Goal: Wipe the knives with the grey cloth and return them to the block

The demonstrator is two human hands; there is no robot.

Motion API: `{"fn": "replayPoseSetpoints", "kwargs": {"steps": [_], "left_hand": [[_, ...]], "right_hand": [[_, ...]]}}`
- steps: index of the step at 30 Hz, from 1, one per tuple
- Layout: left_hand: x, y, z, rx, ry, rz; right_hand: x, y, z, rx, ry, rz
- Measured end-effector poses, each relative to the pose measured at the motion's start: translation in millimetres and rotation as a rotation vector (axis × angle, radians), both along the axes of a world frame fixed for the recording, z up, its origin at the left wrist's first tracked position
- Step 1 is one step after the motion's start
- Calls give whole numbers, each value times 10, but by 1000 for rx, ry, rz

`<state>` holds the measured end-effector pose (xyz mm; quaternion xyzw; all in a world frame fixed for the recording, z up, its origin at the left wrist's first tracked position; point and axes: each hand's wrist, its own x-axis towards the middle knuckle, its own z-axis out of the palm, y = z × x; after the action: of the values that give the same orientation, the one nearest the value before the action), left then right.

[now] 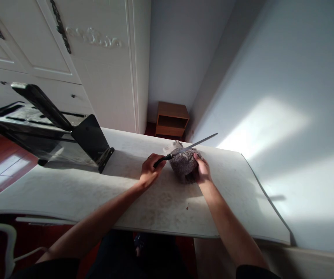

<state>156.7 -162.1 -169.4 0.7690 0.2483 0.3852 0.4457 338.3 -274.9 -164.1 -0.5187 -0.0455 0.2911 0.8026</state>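
My left hand [150,170] is closed round the black handle of a long thin knife [194,144], whose blade runs up to the right across a grey, fuzzy cloth bundle [184,164] on the white table [68,193]. My right hand [202,170] grips the right side of the bundle, fingers wrapped on it. Both forearms reach in from the bottom of the view.
A black monitor [38,124] lies tipped over on the table's left, its stand [92,141] near my left hand. White wardrobe doors [68,46] stand behind. A small wooden bedside cabinet [172,119] sits in the corner. A blue-white wall [286,97] borders the table's right edge.
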Motion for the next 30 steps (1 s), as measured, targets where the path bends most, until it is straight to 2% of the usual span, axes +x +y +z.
{"fn": "replayPoseSetpoints", "kwargs": {"steps": [3,7,12,17,22,30], "left_hand": [[4,-19,-13,17,19,-36],[39,-16,-69,3,70,-19],[64,26,-101,-17,92,12],[44,35,-75,-38,84,-70],[14,33,-66,-70,107,-184],[-5,62,-84,48,162,-226]], "right_hand": [[-2,35,-24,82,49,-33],[-66,23,48,174,106,141],[-70,-37,80,146,164,293],[-116,-59,44,145,-39,356],[-197,-54,-16,87,-128,391],[-143,-95,-178,16,-217,432]]}}
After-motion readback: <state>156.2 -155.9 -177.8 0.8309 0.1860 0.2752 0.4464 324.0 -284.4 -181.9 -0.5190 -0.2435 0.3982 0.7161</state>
